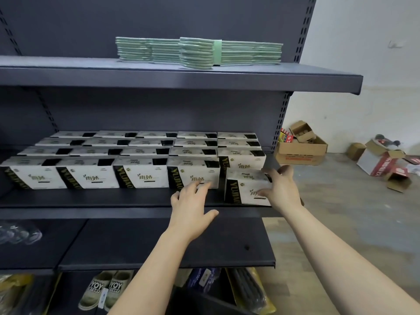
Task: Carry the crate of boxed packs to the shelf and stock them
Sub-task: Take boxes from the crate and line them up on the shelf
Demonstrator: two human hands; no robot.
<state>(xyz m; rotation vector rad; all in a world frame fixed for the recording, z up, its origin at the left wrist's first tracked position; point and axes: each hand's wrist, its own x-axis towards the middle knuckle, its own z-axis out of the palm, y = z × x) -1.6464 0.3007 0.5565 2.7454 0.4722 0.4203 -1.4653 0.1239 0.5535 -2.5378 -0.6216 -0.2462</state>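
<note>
- Dark grey metal shelving unit [159, 23] fills the view. Stocking step is in hand; the carry looks done.
- Its middle shelf [91, 198] is the target, with a bare strip along the front lip.
- A block of white cardboard boxed packs with black-and-gold end bands [141, 176] sits on it, four deep. Four columns are flush at the front; the fifth, on the right, stops one row short.
- Dark shape at the bottom edge [200, 303] may be the crate, but it's too cropped and dark to tell.
- Stack of flat pale green wrapped packs [197, 53] on the top shelf, not involved.
- Loose white pack [245, 189] is at the shelf's front right corner, just in front of the short column. It's tilted, proud of the front row, not seated.
- Right hand [284, 189] grips that pack's right end, fingers curled over its top and face.
- Left hand [191, 208] is flat with fingers straight, tips touching the front of the neighbouring front-row pack. It holds nothing.
- Next: level the loose pack, slide it back into the gap until its face lines up with the row, then let go. Watch the right shelf edge, margin looks small.
</note>
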